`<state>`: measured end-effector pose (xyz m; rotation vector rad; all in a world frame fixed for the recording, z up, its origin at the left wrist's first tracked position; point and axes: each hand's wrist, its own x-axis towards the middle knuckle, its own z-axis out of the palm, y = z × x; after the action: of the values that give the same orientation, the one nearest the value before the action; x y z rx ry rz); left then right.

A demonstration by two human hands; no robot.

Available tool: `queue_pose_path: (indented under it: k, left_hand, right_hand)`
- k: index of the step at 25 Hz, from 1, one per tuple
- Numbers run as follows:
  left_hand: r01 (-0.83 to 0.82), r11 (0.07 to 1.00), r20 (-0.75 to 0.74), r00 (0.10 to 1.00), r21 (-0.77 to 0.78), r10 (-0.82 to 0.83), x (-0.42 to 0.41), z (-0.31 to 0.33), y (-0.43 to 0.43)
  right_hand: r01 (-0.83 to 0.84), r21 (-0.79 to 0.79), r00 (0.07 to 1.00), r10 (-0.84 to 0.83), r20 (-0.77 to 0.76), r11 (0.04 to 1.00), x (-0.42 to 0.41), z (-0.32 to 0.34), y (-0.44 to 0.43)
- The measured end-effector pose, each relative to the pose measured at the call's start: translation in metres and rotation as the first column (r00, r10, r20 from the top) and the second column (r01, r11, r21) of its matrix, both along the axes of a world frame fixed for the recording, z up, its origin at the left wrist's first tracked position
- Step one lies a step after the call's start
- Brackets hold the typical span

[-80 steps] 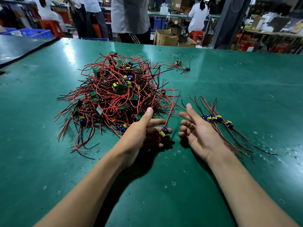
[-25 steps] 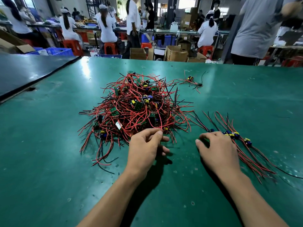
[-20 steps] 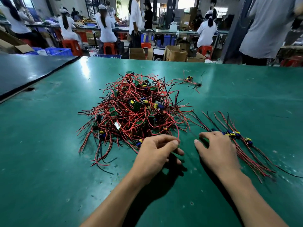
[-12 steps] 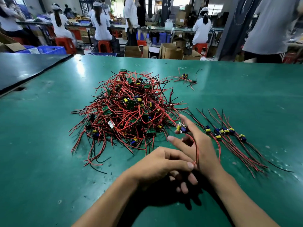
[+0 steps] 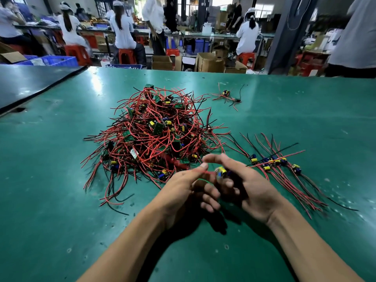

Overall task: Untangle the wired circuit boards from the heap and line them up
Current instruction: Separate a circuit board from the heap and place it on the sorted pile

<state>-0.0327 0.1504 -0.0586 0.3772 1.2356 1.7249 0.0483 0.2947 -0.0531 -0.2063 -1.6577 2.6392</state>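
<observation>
Right hand [image 5: 250, 190], fingers curled, cradles one small circuit board [image 5: 221, 171] with a yellow capacitor, raised just above the worktop [image 5: 61, 180]. Touching it on the inner side, the left hand [image 5: 183, 192] appears to pinch that board's red lead [image 5: 177, 162] between thumb and forefinger, though motion blur makes the exact grip hard to read. The lead runs away to the left and back toward the near edge of the heap [image 5: 158, 135], so the piece looks not quite free of the tangle. What matters for the coming move is the row [image 5: 272, 161] of boards already laid out: it lies just to the right of the right hand, well within that hand's reach and away from the left. Its boards sit side by side in a short line, and their wires fan along a diagonal from far-left to near-right. To join it, the held board probably needs its leads drawn clear, turned to the same diagonal, then set down at the row's near-left end. A stray board [image 5: 226, 94] lies apart beyond the heap.
</observation>
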Motion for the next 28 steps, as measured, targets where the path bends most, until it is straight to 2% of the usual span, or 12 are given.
queue_pose_path:
  k: [2, 4, 6, 8, 11, 15, 18, 22, 28]
  left_hand:
    - [0.065, 0.997, 0.021, 0.998, -0.035, -0.064, -0.001, 0.002, 0.001]
    - [0.080, 0.996, -0.009, 0.997, -0.031, -0.081, -0.002, 0.004, 0.000]
    - [0.070, 0.997, -0.062, 0.996, 0.021, -0.069, -0.002, 0.002, -0.003]
    - [0.028, 0.997, -0.047, 0.999, 0.076, -0.024, 0.002, 0.000, -0.006]
    - [-0.054, 0.996, -0.035, 0.998, 0.078, 0.056, 0.005, 0.000, -0.005]
    - [-0.075, 0.997, -0.128, 0.989, 0.031, 0.078, 0.006, -0.001, -0.003]
    - [-0.071, 0.997, -0.191, 0.979, 0.030, 0.075, 0.009, -0.001, 0.000]
    - [-0.068, 0.997, -0.224, 0.972, 0.020, 0.071, 0.011, 0.000, 0.000]
    - [-0.185, 0.983, -0.222, 0.958, 0.007, 0.182, 0.009, -0.001, 0.002]
  right_hand:
    - [-0.120, -0.097, 0.993, 0.119, -0.022, 0.988, 0.002, -0.001, -0.004]
    - [-0.151, -0.128, 0.988, 0.148, -0.034, 0.980, 0.003, -0.001, -0.005]
    - [-0.076, -0.034, 0.997, 0.076, 0.019, 0.997, 0.002, 0.001, -0.004]
    - [0.034, 0.044, 0.998, -0.037, 0.058, 0.998, 0.000, 0.000, -0.002]
    - [0.154, 0.063, 0.985, -0.158, 0.062, 0.986, -0.004, -0.004, 0.002]
    - [0.263, 0.036, 0.965, -0.264, 0.008, 0.964, -0.006, -0.006, 0.010]
    - [0.257, 0.030, 0.965, -0.258, 0.050, 0.966, -0.007, -0.009, 0.011]
    - [0.202, 0.126, 0.974, -0.213, 0.080, 0.971, -0.007, -0.013, 0.010]
    - [0.226, 0.165, 0.973, -0.232, 0.017, 0.960, -0.005, -0.013, 0.012]
